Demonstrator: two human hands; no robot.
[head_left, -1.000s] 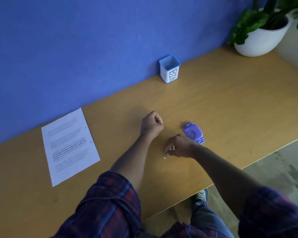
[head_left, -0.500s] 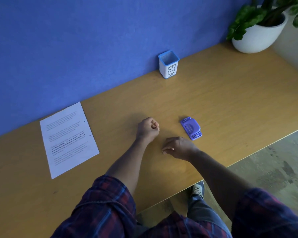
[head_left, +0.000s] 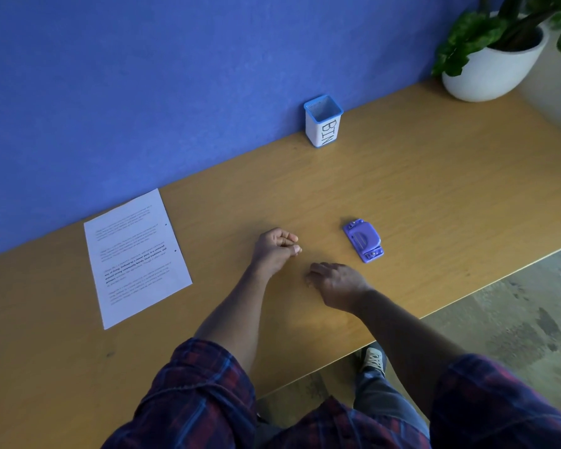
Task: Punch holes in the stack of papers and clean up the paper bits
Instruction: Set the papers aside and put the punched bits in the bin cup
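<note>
Wooden desk (head_left: 434, 196) against blue wall. Punched paper stack (head_left: 133, 257) at 9 o'clock; hole punch (head_left: 363, 240) at 3; bin (head_left: 323, 121) at 12. Left hand (head_left: 274, 251) fisted, contents unseen. Right hand (head_left: 334, 283) fingertips together, pressed on desk. Risk: tiny bits slip out in transit.

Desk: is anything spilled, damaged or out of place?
Nothing stands out. The papers lie flat near the wall, the punch sits flat, the bin is upright. No paper bits show on the desk.
</note>
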